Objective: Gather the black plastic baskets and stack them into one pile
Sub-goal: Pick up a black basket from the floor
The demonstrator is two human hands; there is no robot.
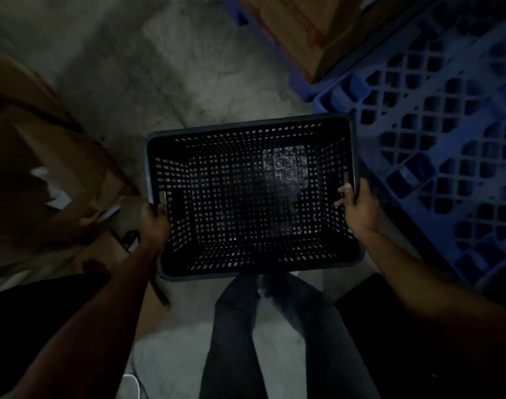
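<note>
Holding one black basket (251, 197) with both hands, you stand over the concrete floor (165, 90) and look down into it. Your left hand (154, 226) grips the left rim near the handle slot, with the fingers curled over the edge. Your right hand (358, 208) holds the right rim; the thumb side lies outside and some fingers reach inside the wall, so they are clamped on the rim. The basket is in the air, in front of your legs (274, 326), with its opening up and nothing inside it as far as I can see.

About the progress, I judge that the task is at an early or middle point. Only this one basket is visible, and no pile of baskets shows anywhere in the view, so I cannot tell how many are already gathered. The basket you carry is not yet set on another one.

To your right lies a blue pallet (436, 133) with a box (312, 30) on it further away. To your left there are cardboard boxes (44, 168), partly open. The light is weak, so small things on the floor are hard to make out. What is left is probably to bring this basket to the pile and nest it there.
</note>
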